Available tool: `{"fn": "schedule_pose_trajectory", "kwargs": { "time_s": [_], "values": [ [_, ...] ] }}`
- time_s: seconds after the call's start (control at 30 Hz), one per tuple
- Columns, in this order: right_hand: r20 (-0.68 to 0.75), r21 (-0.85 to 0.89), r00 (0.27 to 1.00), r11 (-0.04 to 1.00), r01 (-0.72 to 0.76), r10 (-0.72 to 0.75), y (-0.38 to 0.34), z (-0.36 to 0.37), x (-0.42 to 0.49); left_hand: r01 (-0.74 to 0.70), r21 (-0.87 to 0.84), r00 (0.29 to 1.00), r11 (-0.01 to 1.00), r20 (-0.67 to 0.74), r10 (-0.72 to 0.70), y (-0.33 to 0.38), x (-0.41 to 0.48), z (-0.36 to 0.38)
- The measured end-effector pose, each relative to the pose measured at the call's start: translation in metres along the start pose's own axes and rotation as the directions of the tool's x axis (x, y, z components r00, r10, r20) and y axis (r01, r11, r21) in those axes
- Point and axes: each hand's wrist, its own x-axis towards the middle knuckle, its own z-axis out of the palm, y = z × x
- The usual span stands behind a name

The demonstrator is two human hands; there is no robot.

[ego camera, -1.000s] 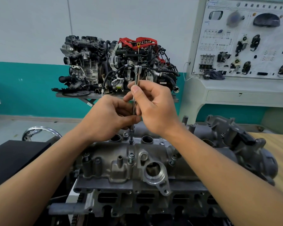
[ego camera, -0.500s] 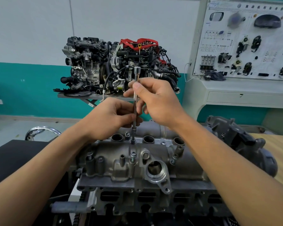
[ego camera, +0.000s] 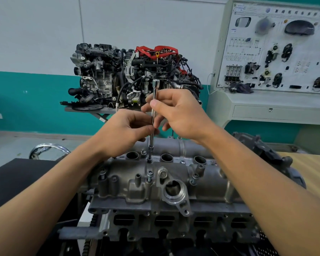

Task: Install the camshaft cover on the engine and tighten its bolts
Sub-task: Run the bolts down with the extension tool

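1. The gray camshaft cover (ego camera: 129, 187) sits on top of the engine (ego camera: 166, 207), right in front of the person and low in the view.
2. A long, thin, shiny socket bar (ego camera: 154, 97) stands almost straight up over the cover.
3. The bottom tip of the bar sits on a bolt (ego camera: 149, 160) on the top of the cover. This bolt is between two round holes, the left hole (ego camera: 132, 155) and the middle hole (ego camera: 166, 157).
4. The left hand (ego camera: 126, 132) pinches the low part of the bar between the thumb and the fingertips.
5. The right hand (ego camera: 179, 115) pinches the bar higher up. Its thumb lies on the rough, bumpy part of the bar, and its fingers curl round behind.
6. The fat top end of the bar sticks up above the right hand.
7. A second bolt (ego camera: 150, 173) stands on the front of the cover, just below the first one. You can see some of its thread, so it is not all the way in.
8. A third bolt (ego camera: 194, 177) stands tilted on the right side of the cover, near a third round hole (ego camera: 199, 159).
9. A big shiny ring-shaped part (ego camera: 175, 193) sticks out from the front of the cover.
10. Far behind, another engine with red parts (ego camera: 133, 76) sits on a stand by the wall.
11. A white teaching board (ego camera: 277, 47) with car parts on it stands at the back right.
12. A black table (ego camera: 17, 182) is on the left, and a wooden table (ego camera: 310, 174) is on the right.
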Motion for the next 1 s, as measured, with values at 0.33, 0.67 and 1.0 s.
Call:
{"fn": "schedule_pose_trajectory", "kwargs": {
  "time_s": [0.33, 0.67, 1.0],
  "values": [
    [-0.029, -0.006, 0.999, 1.000, -0.026, 0.026, -0.003, 0.003, 0.002, 0.005, 0.005, 1.000, 1.000, 0.007, -0.005, -0.001, 0.002, -0.001],
    [-0.065, -0.068, 0.998, 0.997, -0.030, 0.026, 0.001, -0.004, -0.002, 0.026, 0.017, 1.000, 1.000, -0.016, -0.026, -0.002, 0.004, 0.000],
    [-0.132, -0.089, 0.991, 0.996, -0.016, 0.004, 0.002, 0.002, -0.003, 0.022, -0.056, 0.998, 0.998, -0.051, -0.025, 0.000, 0.004, 0.000]
  ]
}}
